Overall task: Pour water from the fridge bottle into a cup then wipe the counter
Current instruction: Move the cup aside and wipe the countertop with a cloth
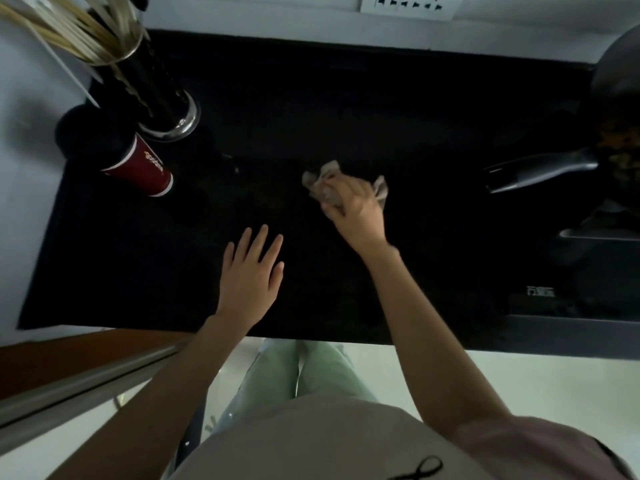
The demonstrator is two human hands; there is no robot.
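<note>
A dim kitchen: the black table (433,140) runs under a pale wall, a pan (540,173) at its right end. In the head view the right hand (353,209) grips a crumpled cloth (320,180) against the table's middle. The left hand (251,268) lies flat, fingers straight, nearer the front edge. The red cup (143,168) stands well left of the cloth, so unwiped surface lies leftward.

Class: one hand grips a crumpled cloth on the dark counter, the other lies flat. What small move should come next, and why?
Probably sweep the cloth leftward toward the red cup: the right hand already grips it against the counter, while the left hand rests flat.
</note>
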